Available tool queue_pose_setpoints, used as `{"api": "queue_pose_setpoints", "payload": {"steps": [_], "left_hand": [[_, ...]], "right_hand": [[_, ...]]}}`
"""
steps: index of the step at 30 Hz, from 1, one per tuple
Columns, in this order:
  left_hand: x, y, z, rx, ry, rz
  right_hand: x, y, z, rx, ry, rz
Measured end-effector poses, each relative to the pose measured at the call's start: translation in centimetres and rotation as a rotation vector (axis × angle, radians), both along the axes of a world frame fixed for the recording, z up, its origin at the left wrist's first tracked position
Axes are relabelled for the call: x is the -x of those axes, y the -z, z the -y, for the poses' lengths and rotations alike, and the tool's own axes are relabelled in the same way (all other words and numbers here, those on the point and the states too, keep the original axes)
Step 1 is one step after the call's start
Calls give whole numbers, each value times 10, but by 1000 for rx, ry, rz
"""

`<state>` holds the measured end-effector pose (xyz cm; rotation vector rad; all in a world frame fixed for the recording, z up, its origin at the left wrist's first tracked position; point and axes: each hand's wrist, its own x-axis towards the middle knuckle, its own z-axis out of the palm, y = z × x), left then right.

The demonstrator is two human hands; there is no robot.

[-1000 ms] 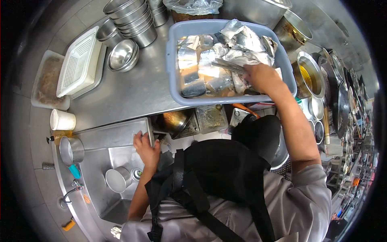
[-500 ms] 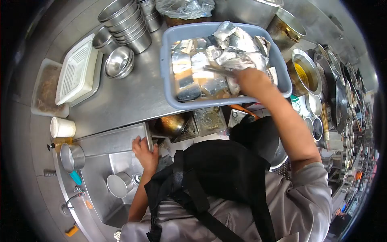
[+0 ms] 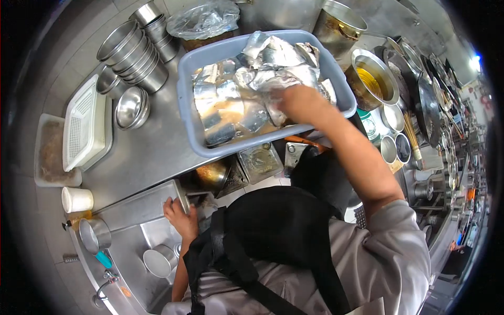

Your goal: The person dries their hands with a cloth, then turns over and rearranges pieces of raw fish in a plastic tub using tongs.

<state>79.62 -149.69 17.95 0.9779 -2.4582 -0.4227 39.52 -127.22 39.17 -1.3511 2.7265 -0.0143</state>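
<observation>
Pieces of silvery-skinned fish (image 3: 218,97) lie in brownish liquid inside a grey-blue plastic tub (image 3: 207,151), heaped higher at its far right side. My right hand (image 3: 305,107) is low over the heap, curled, with its fingertips hidden and slightly blurred. What is between those fingers cannot be made out. My left hand (image 3: 181,218) rests on the corner of the metal sink (image 3: 126,212), its fingers apart over the rim and the thumb to the right.
Stacked metal containers (image 3: 134,58), small bowls (image 3: 131,107) and white baskets (image 3: 81,126) stand left of the tub. A plastic-covered container (image 3: 203,23) is behind it. To the right, a pot (image 3: 370,84) contains yellow liquid. A metal pot (image 3: 160,261) lies in the sink.
My view has shifted, so the tub appears further left. My right hand is closer to the fish heap; the thin dark thing at its fingers no longer shows. My left hand stays on the sink edge.
</observation>
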Motion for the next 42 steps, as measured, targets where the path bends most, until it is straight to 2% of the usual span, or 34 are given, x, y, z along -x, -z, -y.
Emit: {"api": "queue_pose_setpoints", "payload": {"steps": [1, 2, 3, 4, 5, 6, 11, 16, 19, 20, 21, 23, 26, 27, 32, 34, 37, 38, 40, 41, 42], "left_hand": [[0, 0, 0, -5, -7, 3], [0, 0, 0, -11, -16, 4], [1, -1, 0, -15, -16, 2], [2, -2, 0, -10, -15, 1], [1, -2, -1, -4, -13, 1], [1, -1, -1, -6, -13, 2], [1, -1, -1, -14, -17, 6], [1, 0, 0, 8, -13, 2], [2, 0, 1, 17, -13, 9], [2, 0, 0, 23, -22, 15], [2, -1, -2, 18, -30, 19], [4, -6, -3, 17, -28, 22], [3, -4, -3, 21, -44, 22], [3, -4, -3, 20, -33, 17], [3, -4, -3, -4, -46, 27], [2, -1, -2, 13, -32, 20], [2, -1, -2, 2, -42, 28], [2, -1, -2, -1, -44, 28], [2, -1, -2, -3, -39, 17], [2, -3, -3, -10, -44, 16], [3, -5, -3, 3, -37, 16]], "right_hand": [[6, -12, -14, 86, 68, 29], [16, -25, -29, 52, 246, 54], [27, -26, -51, 153, 322, -54], [41, -32, -66, 100, 457, -92], [49, -37, -80, 24, 489, -187], [64, -24, -99, 95, 503, -256], [107, 13, -113, -67, 512, -195], [105, 3, -123, 72, 467, -200], [107, -10, -141, 462, 473, 134], [106, -15, -143, 457, 470, 135], [99, -23, -139, 527, 533, 353], [83, -28, -124, 608, 524, 605], [46, -54, -80, 524, 441, 514], [50, -44, -67, 669, 341, 547], [50, -55, -2, 755, 332, 600], [51, -46, 25, 743, 282, 637], [35, -34, 43, 570, 301, 645], [39, -12, 41, 571, 312, 709], [45, 30, 23, 557, 230, 667], [42, 29, 12, 549, 227, 666], [36, 27, 0, 492, 360, 768]]}}
